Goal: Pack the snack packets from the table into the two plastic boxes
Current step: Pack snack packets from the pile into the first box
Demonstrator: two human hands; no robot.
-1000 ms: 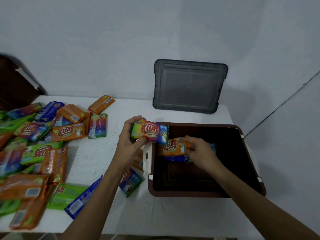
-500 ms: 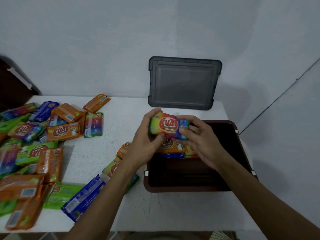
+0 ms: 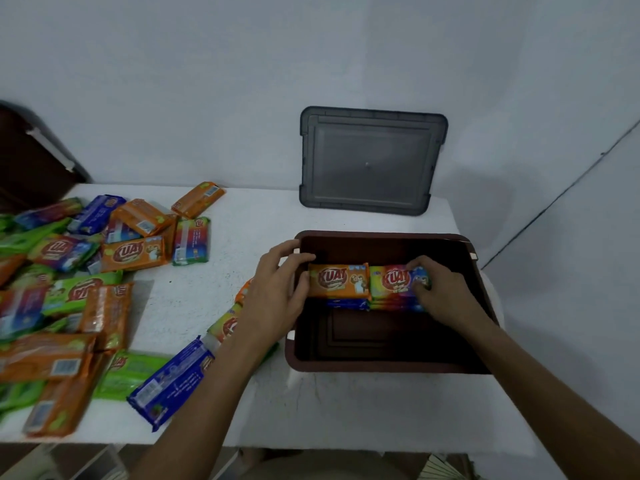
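White bench (image 3: 249, 220) against a pale wall (image 3: 173, 81), grey lid (image 3: 372, 161) propped at its back edge. Inside the brown box (image 3: 381, 367) by the bench's right edge, the left hand (image 3: 277, 292) curls its fingers round an orange packet (image 3: 337, 280); the right hand (image 3: 446, 292) grips a rainbow packet (image 3: 394, 280) beside it. Loose packets (image 3: 69, 289) crowd the left edge.

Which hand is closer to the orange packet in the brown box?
Left. The left hand grips the orange packet at its left end; the right hand holds the rainbow packet lying just right of it in the brown box.
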